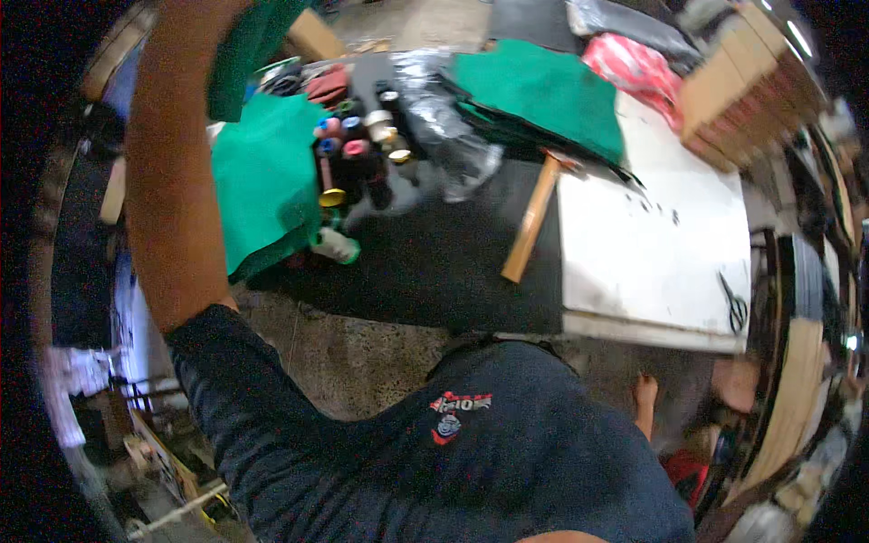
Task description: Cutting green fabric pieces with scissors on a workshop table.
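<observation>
My left arm is raised along the left side, and its hand lies beyond the top edge. Beside that forearm hangs a green sheet, apparently cloth; what holds it up is out of sight. Below it, a stack of green pieces lies at the table's left. Low on the right, off the table's near edge, my right hand hangs by my side with its fingers curled in, and I see nothing in it. A hammer with a wooden handle rests on the black table surface.
Thread spools and bottles crowd beside the left stack. Clear plastic wrap and another green stack lie farther back. Scissors rest on a white board; a cardboard box and red plastic bag stand behind.
</observation>
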{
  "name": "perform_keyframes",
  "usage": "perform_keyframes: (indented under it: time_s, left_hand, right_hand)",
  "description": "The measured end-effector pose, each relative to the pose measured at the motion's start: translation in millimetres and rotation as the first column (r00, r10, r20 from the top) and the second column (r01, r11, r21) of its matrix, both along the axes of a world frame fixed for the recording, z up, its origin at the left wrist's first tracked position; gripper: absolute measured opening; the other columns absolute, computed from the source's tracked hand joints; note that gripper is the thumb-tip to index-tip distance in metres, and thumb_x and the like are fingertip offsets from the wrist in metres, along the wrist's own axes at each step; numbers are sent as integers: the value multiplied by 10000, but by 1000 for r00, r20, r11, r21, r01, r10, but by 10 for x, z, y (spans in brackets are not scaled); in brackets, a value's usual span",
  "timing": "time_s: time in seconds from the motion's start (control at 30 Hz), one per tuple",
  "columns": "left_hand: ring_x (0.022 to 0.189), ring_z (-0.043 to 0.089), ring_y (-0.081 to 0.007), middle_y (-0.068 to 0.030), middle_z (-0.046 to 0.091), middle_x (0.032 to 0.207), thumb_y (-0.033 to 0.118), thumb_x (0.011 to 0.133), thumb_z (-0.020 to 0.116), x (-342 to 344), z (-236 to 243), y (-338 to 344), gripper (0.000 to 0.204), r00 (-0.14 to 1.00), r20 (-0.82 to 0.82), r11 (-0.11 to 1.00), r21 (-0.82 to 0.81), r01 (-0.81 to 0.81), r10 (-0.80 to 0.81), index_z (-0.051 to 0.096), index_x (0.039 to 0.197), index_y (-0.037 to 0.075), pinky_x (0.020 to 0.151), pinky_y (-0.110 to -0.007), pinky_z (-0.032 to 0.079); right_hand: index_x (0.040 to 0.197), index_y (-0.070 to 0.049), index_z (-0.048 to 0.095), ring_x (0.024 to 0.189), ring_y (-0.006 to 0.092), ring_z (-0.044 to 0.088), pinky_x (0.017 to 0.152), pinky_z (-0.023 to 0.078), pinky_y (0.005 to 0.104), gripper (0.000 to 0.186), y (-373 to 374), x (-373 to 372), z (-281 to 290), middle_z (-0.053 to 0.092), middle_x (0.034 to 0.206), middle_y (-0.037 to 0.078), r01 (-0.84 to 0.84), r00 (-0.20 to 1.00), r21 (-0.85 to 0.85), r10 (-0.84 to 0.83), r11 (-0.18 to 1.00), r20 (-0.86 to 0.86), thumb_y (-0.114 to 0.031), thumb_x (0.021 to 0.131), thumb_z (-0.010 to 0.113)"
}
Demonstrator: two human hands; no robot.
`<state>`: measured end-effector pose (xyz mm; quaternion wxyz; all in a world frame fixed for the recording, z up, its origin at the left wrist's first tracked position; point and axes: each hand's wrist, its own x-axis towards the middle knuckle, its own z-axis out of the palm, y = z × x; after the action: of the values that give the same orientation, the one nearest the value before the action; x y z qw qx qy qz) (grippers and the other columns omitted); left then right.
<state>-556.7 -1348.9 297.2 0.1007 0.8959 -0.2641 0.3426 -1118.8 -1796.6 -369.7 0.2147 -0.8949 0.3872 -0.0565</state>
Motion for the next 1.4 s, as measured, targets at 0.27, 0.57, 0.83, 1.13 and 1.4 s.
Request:
perform_keyframes:
  time_s: [0.27,0.57,0.83,1.13,1.4]
  left_hand:
    - [957,500,-282,-121,515,986,62,737,531,-1351,-3255,-2327,285,814,-186,721,386,575,-550,558,1020,52,740,-407,413]
    - [889,466,-355,-172,475,918,-60,640,502,-2208,-4921,-2639,254,570,-462,615,65,786,-679,486,883,10,782,-442,406]
    - [910,458,-375,-183,474,956,-77,617,494,-2341,-4854,-2564,296,597,-521,680,43,732,-610,481,903,-5,805,-445,402]
    - [1126,419,-345,-151,457,1184,176,670,732,-2778,-4285,-3308,534,243,-676,450,-146,881,-696,509,1145,76,901,-449,376]
    - [1329,241,-362,-169,282,1435,428,874,492,-2828,-5028,-4048,554,336,-576,301,158,940,-745,398,1350,161,996,-669,193]
  right_hand:
    - [1027,18,583,794,162,600,711,491,295,250,447,95,1050,623,936,96,264,717,668,-605,696,346,-190,888,587]
    - [1148,9,496,848,189,631,730,525,300,331,379,565,1451,600,981,111,-56,637,922,-698,383,328,-167,884,590]
    - [1206,0,451,869,109,550,744,489,255,400,416,989,1621,576,999,52,-203,599,815,-590,543,542,-57,846,616]
    - [1098,8,520,755,99,554,654,464,232,307,447,1048,1485,591,885,34,-83,498,781,-653,618,570,-44,822,643]
    - [804,-9,552,609,91,513,533,416,251,171,545,974,1157,574,715,27,351,631,693,-705,630,322,-119,791,683]
